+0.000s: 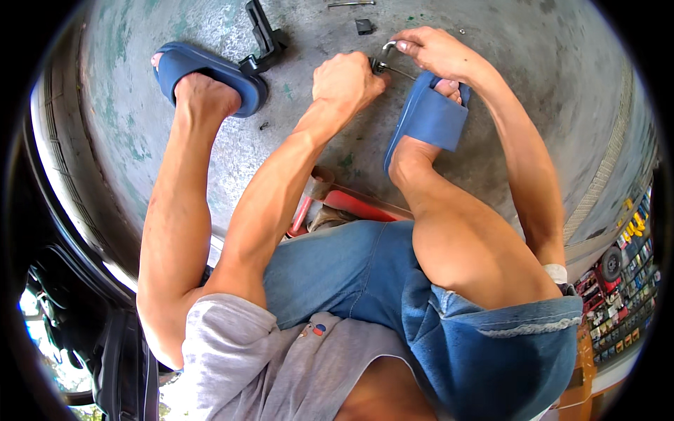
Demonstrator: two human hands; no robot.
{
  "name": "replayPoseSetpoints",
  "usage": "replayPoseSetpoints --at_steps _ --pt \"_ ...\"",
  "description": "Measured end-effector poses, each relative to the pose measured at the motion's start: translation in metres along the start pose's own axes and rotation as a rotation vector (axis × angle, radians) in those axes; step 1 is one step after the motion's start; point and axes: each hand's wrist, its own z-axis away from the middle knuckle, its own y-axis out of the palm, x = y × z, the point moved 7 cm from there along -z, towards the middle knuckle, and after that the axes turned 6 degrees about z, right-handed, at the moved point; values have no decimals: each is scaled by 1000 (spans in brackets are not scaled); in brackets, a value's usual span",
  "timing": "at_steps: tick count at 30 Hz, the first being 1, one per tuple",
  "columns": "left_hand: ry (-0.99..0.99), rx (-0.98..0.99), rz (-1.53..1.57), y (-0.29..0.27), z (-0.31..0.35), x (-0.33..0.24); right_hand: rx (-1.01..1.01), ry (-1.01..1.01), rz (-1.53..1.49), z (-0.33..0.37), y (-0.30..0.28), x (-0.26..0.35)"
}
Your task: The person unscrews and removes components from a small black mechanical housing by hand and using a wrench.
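My left hand (347, 85) is closed in a fist on the near side of a small dark part with a metal end (378, 67); most of what it grips is hidden by the fingers. Close by on the right, my right hand (434, 52) pinches the tip of a bent, shiny metal rod (388, 47) between thumb and fingers. A thin straight rod (401, 72) runs from the dark part toward my blue slide sandal (432, 121). Both hands are low over the grey floor, between and ahead of my feet.
A black angled bracket (262, 35) lies beside my other blue sandal (210, 70). Farther ahead are a small black block (363, 27) and a thin metal bar (351, 3). Red objects (358, 204) sit beneath me. Stocked shelves (621, 288) stand at the right.
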Motion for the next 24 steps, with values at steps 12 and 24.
replayPoseSetpoints --at_steps 12,24 --pt "-51 4 1 -2 5 -6 71 65 -7 12 -1 5" --pt "44 -55 60 3 4 -17 -30 -84 206 20 -19 11"
